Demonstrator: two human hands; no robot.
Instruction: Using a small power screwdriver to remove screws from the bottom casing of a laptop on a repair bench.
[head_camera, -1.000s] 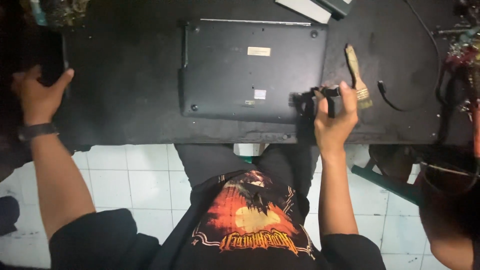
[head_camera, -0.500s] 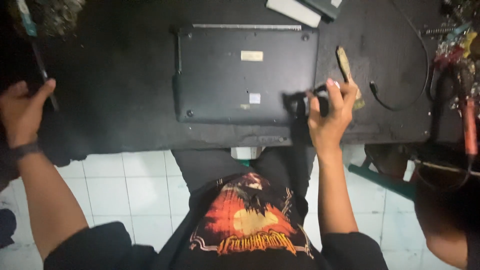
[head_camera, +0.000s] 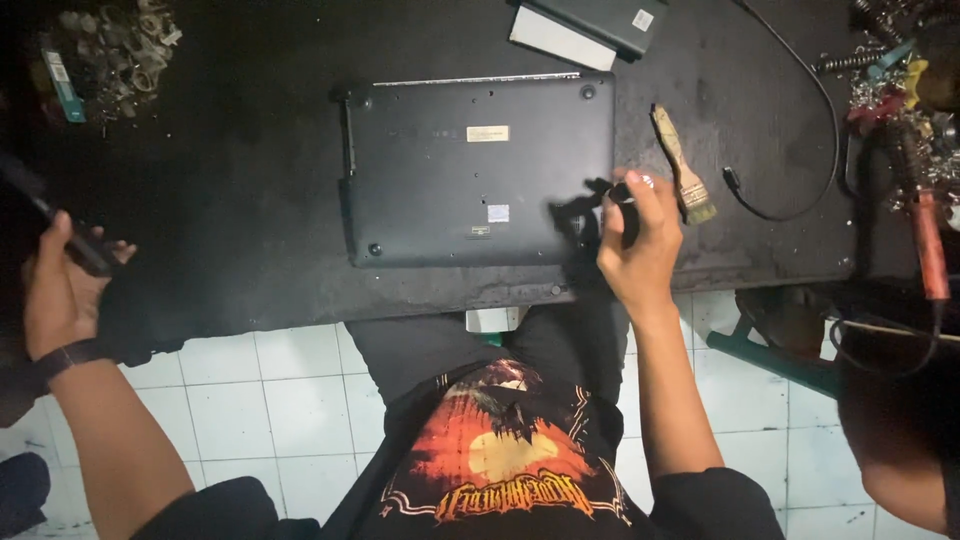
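Two hands are seen at a dark worktop (head_camera: 250, 220). A slim black tool (head_camera: 55, 225) is gripped in the closed left hand (head_camera: 60, 295) at the left edge. An upturned matte black laptop (head_camera: 478, 168) lies centred. A small black object (head_camera: 590, 200) is clasped by the curled right hand (head_camera: 640, 245), just beside a wooden-handled brush (head_camera: 682, 165).

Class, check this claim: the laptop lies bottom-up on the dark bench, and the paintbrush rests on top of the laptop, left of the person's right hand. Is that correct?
Not quite. The head view shows the paintbrush lying on the dark bench beside the laptop, not on it, and to the right of the right hand. The laptop does lie bottom-up.
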